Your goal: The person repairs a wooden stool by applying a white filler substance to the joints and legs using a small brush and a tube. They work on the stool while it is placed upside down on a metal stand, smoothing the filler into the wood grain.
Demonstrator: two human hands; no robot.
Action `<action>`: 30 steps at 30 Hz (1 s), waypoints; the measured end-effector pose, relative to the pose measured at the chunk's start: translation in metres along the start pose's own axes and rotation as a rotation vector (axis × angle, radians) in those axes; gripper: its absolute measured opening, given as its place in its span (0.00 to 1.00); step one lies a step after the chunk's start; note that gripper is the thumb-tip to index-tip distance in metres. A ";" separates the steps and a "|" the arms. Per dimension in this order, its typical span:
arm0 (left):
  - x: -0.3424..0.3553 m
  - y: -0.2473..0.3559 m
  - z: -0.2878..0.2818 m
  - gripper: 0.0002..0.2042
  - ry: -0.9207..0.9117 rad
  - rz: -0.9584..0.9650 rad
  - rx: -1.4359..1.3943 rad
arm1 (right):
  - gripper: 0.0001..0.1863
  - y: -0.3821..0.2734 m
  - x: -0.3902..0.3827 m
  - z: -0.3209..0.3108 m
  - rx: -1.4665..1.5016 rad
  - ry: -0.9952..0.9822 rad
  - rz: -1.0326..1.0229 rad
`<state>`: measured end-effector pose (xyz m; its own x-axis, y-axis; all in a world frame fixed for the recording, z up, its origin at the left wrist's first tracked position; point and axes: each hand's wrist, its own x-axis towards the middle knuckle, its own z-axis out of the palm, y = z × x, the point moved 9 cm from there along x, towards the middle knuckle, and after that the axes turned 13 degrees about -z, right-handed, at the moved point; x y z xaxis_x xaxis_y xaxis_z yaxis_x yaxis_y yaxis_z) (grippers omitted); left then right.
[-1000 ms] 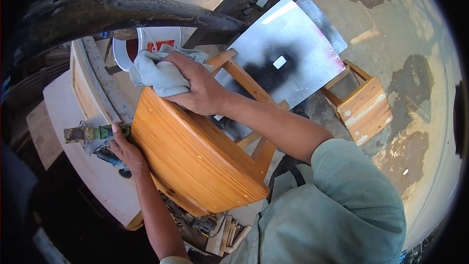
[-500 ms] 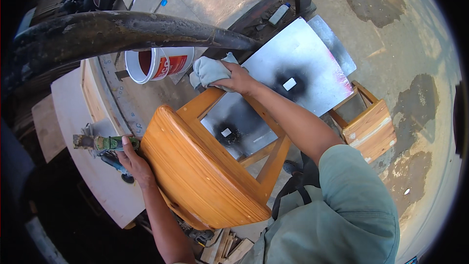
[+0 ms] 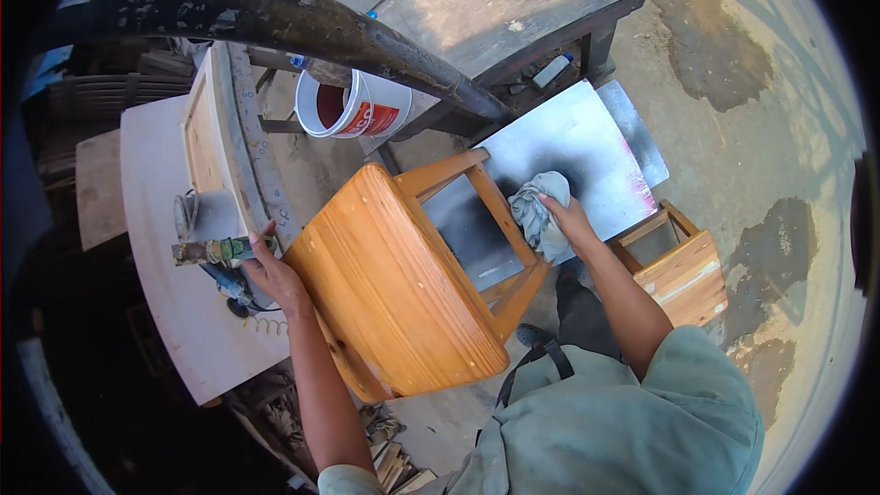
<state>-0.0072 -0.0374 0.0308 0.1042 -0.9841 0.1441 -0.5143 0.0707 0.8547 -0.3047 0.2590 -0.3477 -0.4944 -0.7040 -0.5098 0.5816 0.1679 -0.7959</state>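
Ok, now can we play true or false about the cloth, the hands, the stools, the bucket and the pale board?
1. The right hand holds the cloth. True.
2. The bucket is all green. False: the bucket is white with a red label.
3. The small stool is to the right of the big stool. True.
4. The left hand holds the cloth too. False: the left hand is by the big stool's left edge, away from the cloth.
5. The pale board has a dark patch. True.
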 end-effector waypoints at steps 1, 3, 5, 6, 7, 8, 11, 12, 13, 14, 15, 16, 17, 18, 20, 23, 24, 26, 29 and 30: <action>-0.002 -0.009 -0.016 0.19 0.044 -0.095 0.013 | 0.26 -0.026 -0.016 0.006 0.072 -0.006 -0.045; -0.008 -0.030 -0.055 0.21 0.120 -0.283 0.050 | 0.27 -0.072 -0.046 0.031 0.227 -0.012 -0.126; -0.023 -0.054 -0.078 0.23 0.096 -0.486 0.016 | 0.31 -0.091 -0.058 0.073 0.235 -0.187 -0.088; -0.029 -0.066 -0.083 0.23 0.077 -0.586 -0.003 | 0.33 -0.100 -0.063 0.099 0.253 -0.279 -0.064; -0.031 -0.074 -0.083 0.23 0.040 -0.620 -0.028 | 0.36 -0.120 -0.074 0.122 0.241 -0.337 -0.078; -0.033 -0.082 -0.081 0.22 0.000 -0.654 -0.054 | 0.40 -0.141 -0.084 0.145 0.231 -0.391 -0.094; -0.031 -0.086 -0.077 0.20 -0.021 -0.601 -0.129 | 0.47 -0.152 -0.094 0.182 0.253 -0.386 -0.179; -0.031 -0.083 -0.074 0.19 0.008 -0.584 -0.144 | 0.48 -0.154 -0.097 0.188 0.263 -0.342 -0.220; -0.031 -0.080 -0.073 0.19 0.035 -0.567 -0.158 | 0.48 -0.157 -0.102 0.187 0.273 -0.298 -0.261; -0.027 -0.078 -0.071 0.19 0.000 -0.536 -0.186 | 0.49 -0.158 -0.109 0.184 0.268 -0.280 -0.284; -0.023 -0.071 -0.068 0.19 -0.018 -0.519 -0.183 | 0.48 -0.159 -0.119 0.180 0.266 -0.266 -0.302; -0.019 -0.060 -0.068 0.18 -0.030 -0.505 -0.175 | 0.47 -0.156 -0.133 0.176 0.265 -0.256 -0.313; -0.015 -0.047 -0.067 0.18 -0.042 -0.491 -0.167 | 0.46 -0.155 -0.147 0.173 0.264 -0.246 -0.323; -0.013 -0.026 -0.065 0.19 -0.075 -0.406 -0.140 | 0.44 -0.152 -0.168 0.173 0.280 -0.252 -0.275; -0.005 0.018 -0.051 0.19 -0.143 -0.228 -0.092 | 0.43 -0.152 -0.205 0.178 0.333 -0.269 -0.305; 0.003 0.045 -0.038 0.21 -0.229 -0.076 0.044 | 0.41 -0.120 -0.252 0.198 0.503 -0.315 -0.140; 0.002 0.053 -0.028 0.22 -0.254 0.002 0.107 | 0.40 -0.108 -0.265 0.206 0.572 -0.328 -0.056; -0.017 0.071 0.000 0.23 -0.291 0.084 0.203 | 0.39 -0.082 -0.284 0.215 0.650 -0.347 0.038; -0.036 0.078 0.022 0.22 -0.382 0.162 0.353 | 0.39 -0.058 -0.318 0.231 0.744 -0.394 0.102; -0.044 0.080 0.024 0.22 -0.376 0.186 0.346 | 0.39 -0.054 -0.324 0.236 0.772 -0.410 0.106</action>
<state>-0.0730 0.0081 0.0810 -0.2949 -0.9549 0.0348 -0.7515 0.2543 0.6088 -0.0230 0.3152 -0.0621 -0.2290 -0.9283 -0.2931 0.9588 -0.1632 -0.2325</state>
